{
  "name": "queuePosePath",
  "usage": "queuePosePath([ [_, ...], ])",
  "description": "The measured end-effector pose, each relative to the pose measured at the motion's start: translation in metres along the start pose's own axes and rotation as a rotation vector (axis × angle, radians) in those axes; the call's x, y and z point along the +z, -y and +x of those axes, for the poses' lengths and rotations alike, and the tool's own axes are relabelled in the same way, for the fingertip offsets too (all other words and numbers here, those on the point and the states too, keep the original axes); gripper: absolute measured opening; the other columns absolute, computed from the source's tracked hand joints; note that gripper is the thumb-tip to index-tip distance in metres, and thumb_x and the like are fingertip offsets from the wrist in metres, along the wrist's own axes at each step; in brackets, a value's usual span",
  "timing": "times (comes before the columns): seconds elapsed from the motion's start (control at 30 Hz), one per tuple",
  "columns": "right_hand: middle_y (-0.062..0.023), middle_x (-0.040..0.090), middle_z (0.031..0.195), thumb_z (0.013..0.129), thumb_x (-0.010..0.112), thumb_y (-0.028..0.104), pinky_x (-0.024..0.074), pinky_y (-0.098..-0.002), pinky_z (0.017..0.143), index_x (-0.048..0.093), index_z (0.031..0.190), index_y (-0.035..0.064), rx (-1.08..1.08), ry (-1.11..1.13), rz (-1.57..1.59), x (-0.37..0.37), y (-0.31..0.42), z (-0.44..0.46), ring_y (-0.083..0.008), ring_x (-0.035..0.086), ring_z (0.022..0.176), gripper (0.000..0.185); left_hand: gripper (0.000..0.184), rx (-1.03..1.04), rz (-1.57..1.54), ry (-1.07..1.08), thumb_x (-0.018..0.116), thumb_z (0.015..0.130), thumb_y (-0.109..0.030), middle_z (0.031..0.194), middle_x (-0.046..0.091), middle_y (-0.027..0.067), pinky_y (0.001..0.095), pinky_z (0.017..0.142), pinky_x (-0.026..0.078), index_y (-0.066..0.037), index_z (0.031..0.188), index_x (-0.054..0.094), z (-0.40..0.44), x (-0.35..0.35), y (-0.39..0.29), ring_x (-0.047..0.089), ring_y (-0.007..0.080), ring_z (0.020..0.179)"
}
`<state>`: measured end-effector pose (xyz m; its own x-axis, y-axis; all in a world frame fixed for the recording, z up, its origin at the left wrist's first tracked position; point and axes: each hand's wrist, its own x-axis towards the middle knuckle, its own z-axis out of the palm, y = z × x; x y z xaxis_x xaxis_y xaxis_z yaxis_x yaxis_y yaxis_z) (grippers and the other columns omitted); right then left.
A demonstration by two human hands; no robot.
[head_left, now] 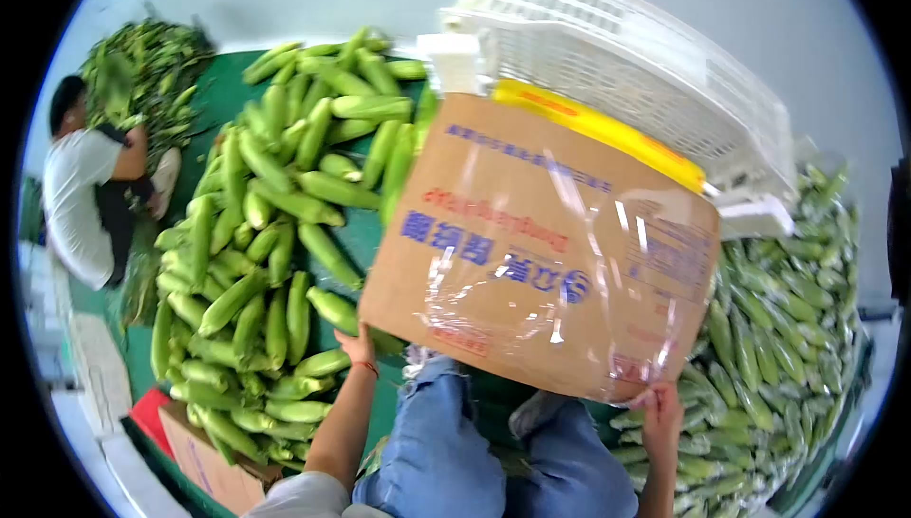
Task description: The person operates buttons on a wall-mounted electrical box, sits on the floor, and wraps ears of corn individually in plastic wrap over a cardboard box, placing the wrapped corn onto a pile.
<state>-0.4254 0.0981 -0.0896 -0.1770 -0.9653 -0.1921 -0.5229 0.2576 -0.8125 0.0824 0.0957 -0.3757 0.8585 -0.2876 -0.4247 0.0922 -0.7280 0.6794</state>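
A printed cardboard panel lies tilted in front of me, with clear plastic film spread shiny over its near part. Beside the panel's left corner, my left hand is closed on a green ear of corn, which shows on both sides of the fingers. The grip is partly hidden. At the near right corner, my right hand pinches the edge of the film. A yellow strip runs along the panel's far edge.
Unwrapped corn is heaped on the green floor at left; film-wrapped ears are piled at right. A white plastic crate stands beyond the panel. An open carton is at lower left. Another person sits near husks.
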Motion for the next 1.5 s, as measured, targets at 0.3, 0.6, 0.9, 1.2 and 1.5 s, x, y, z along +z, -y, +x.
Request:
queuePosePath([
  [0.3,-0.0105,0.065,0.076,0.094,0.052,0.005,0.0506,-0.0282,0.069,0.053,0.095,-0.0006,0.060,-0.069,0.019,0.004,0.018,-0.016,-0.0170,0.064,0.071,0.006,0.049,0.086,-0.435,0.273,0.055,0.095,-0.026,0.114,0.059,0.0112,0.0374,0.084,0.051,-0.005,0.137,0.041,-0.095,-0.080,-0.180,0.060,0.0256,0.099],
  [0.6,-0.0092,0.059,0.078,0.093,0.052,0.004,0.0469,-0.0369,0.069,0.051,0.089,0.0024,-0.056,-0.194,-0.378,0.006,0.034,-0.039,-0.0228,0.059,0.073,0.005,0.054,2.041,0.394,0.803,0.078,0.065,-0.021,0.105,0.060,0.0105,0.0340,0.071,0.054,-0.026,0.117,0.065,-0.273,-0.030,-0.338,0.063,0.0272,0.085],
  [0.9,-0.0063,0.066,0.103,0.089,0.063,0.021,0.0475,-0.0357,0.083,0.058,0.109,0.0046,-0.578,-0.088,-0.131,0.030,0.098,0.092,-0.0196,0.063,0.090,0.026,0.054,2.084,0.396,0.969,0.074,0.074,-0.028,0.115,0.061,0.0102,0.0405,0.085,0.050,-0.016,0.124,0.059,-0.273,0.017,-0.334,0.059,0.0293,0.106],
  [1.2,-0.0034,0.055,0.079,0.080,0.068,0.034,0.0490,-0.0346,0.058,0.068,0.080,0.0108,-0.695,-0.248,-0.581,0.056,0.105,0.132,-0.0229,0.057,0.076,0.023,0.020,1.493,0.423,0.826,0.072,0.076,-0.007,0.104,0.062,0.0174,0.0412,0.076,0.051,-0.004,0.094,0.065,-0.170,-0.052,-0.318,0.063,0.0318,0.092],
  [1.5,-0.0073,0.059,0.071,0.086,0.061,0.035,0.0508,-0.0378,0.053,0.063,0.075,0.0093,-0.661,-0.126,-0.670,0.055,0.101,0.142,-0.0272,0.061,0.065,0.028,0.021,1.896,0.968,1.035,0.059,0.083,-0.023,0.071,0.064,0.0183,0.0426,0.067,0.052,-0.004,0.088,0.065,-0.281,0.096,-0.366,0.064,0.0339,0.073],
])
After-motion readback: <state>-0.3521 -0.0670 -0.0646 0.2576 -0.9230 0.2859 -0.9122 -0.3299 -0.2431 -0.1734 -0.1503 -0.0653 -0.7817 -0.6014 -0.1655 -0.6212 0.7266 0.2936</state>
